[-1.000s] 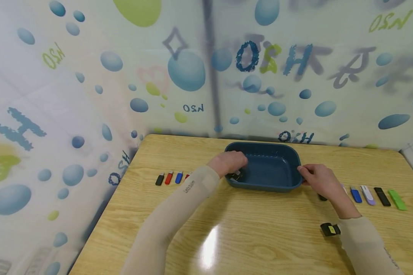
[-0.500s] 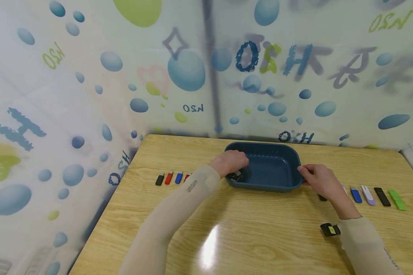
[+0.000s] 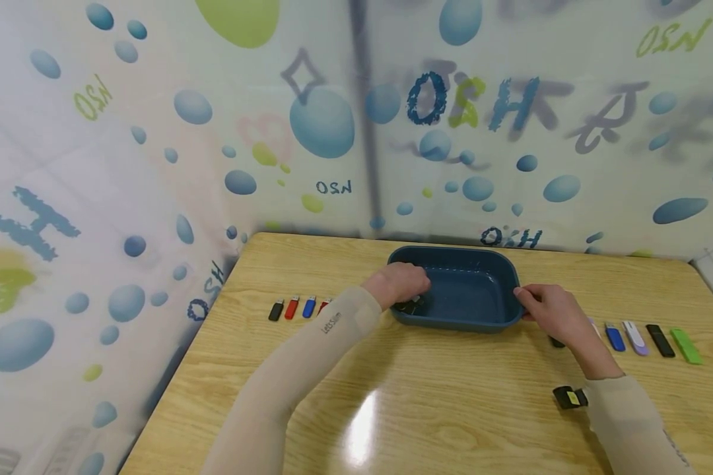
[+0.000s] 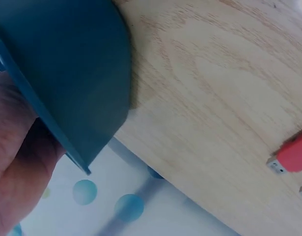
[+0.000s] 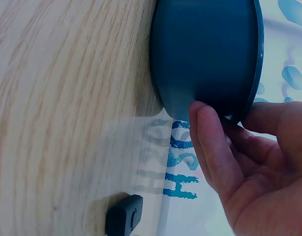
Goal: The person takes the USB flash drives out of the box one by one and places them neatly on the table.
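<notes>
A dark blue plastic basin [image 3: 457,323] stands toward the back of the wooden table. My left hand [image 3: 401,284] reaches over its left rim, fingers bent down inside; the fingertips are hidden in both views. Beneath that hand lie small dark pieces with shiny metal ends [image 3: 410,305], apparently USB sticks. At the other end, my right hand [image 3: 549,310] pinches the basin's right rim, the thumb on the edge and the other fingers against the outer wall, as the right wrist view shows.
Left of the basin is a row of USB sticks: black [image 3: 276,310], red [image 3: 292,307], blue [image 3: 309,307] and another red one [image 3: 324,305]. A second row, including blue [image 3: 615,337] and green [image 3: 686,346] ones, lies right. A patterned curtain [image 3: 321,218] hangs behind the table.
My left hand has shifted slightly right inside the basin, and the small pieces under it have moved a little. My right hand keeps its place on the rim.
</notes>
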The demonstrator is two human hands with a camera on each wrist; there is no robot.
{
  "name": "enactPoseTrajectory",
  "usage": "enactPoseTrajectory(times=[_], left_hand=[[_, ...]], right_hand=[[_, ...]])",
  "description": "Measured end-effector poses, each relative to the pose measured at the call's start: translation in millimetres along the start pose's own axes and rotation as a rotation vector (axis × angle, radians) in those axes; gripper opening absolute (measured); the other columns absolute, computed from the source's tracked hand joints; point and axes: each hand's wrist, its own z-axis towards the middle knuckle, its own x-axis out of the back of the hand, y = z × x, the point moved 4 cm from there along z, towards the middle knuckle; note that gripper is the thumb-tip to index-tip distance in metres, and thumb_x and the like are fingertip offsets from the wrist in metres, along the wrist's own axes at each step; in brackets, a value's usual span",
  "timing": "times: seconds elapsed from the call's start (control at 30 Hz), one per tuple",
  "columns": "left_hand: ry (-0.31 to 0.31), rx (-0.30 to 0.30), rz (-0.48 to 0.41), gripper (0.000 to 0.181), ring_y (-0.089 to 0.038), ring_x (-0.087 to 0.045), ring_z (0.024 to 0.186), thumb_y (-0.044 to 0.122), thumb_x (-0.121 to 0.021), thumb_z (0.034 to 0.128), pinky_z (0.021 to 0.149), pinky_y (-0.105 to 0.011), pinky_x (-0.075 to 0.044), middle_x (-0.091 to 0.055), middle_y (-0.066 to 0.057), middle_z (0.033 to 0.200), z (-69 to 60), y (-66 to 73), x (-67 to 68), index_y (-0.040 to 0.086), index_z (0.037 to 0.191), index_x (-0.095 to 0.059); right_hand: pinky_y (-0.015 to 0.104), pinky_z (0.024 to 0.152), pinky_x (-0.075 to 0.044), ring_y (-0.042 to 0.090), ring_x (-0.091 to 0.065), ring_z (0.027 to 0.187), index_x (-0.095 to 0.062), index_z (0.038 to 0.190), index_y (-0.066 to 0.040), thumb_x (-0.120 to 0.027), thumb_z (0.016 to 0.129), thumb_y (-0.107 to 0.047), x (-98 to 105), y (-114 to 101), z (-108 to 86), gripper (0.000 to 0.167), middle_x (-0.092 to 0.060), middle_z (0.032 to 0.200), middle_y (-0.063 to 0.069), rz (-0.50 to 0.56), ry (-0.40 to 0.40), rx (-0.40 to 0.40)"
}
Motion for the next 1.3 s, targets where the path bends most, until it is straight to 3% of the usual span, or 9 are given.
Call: enactPoseTrajectory(times=[0.3, 0.6, 0.83, 1.0, 1.3], left_hand=[[0.011, 0.001, 0.014, 0.024, -0.013, -0.067, 0.094, 0.015, -0.054, 0.1089, 0.080, -0.027, -0.056, -0.069, 0.001, 0.118, 0.5, -1.3, -1.4, 0.018, 0.128, -0.069], [0.092, 0.066, -0.087, 0.021, -0.016, -0.067, 0.092, 0.022, -0.058, 0.1079, 0.082, -0.030, -0.057, -0.072, -0.002, 0.113, 1.0, -5.1, -2.0, 0.016, 0.121, -0.073], [0.260, 0.129, -0.200, 0.022, -0.017, -0.064, 0.098, 0.024, -0.065, 0.1025, 0.085, -0.029, -0.056, -0.067, -0.003, 0.112, -12.7, -15.2, 8.2, 0.013, 0.121, -0.070], [0.399, 0.168, -0.355, 0.017, -0.017, -0.063, 0.090, 0.019, -0.068, 0.0979, 0.080, -0.029, -0.055, -0.067, -0.004, 0.106, -28.2, -24.3, 13.6, 0.010, 0.112, -0.070], [0.513, 0.242, -0.519, 0.015, -0.018, -0.060, 0.084, 0.016, -0.067, 0.0977, 0.076, -0.031, -0.053, -0.068, -0.005, 0.102, -58.0, -33.4, 12.2, 0.007, 0.109, -0.070]], right_hand=[[0.055, 0.081, -0.058, 0.033, -0.074, 0.086, -0.065, 0.124, 0.013, -0.043, 0.113, -0.029, 0, 0, -0.3, 0.049, -0.074, 0.088, 0.012, 0.005, 0.001, 0.002], [0.055, 0.081, -0.058, 0.033, -0.074, 0.085, -0.063, 0.125, 0.014, -0.044, 0.113, -0.029, -1, 0, 0.0, 0.049, -0.074, 0.090, 0.013, 0.006, 0.007, 0.001], [0.054, 0.082, -0.059, 0.032, -0.074, 0.085, -0.062, 0.127, 0.015, -0.044, 0.113, -0.030, -1, 0, 0.1, 0.050, -0.074, 0.091, 0.014, 0.006, 0.002, -0.014], [0.054, 0.082, -0.059, 0.032, -0.074, 0.086, -0.062, 0.127, 0.015, -0.044, 0.112, -0.028, -1, -1, 0.4, 0.049, -0.074, 0.092, 0.015, 0.006, 0.001, -0.020], [0.055, 0.082, -0.058, 0.032, -0.074, 0.085, -0.062, 0.127, 0.015, -0.044, 0.112, -0.029, -1, 1, 1.3, 0.050, -0.074, 0.089, 0.012, -0.003, 0.003, -0.016]])
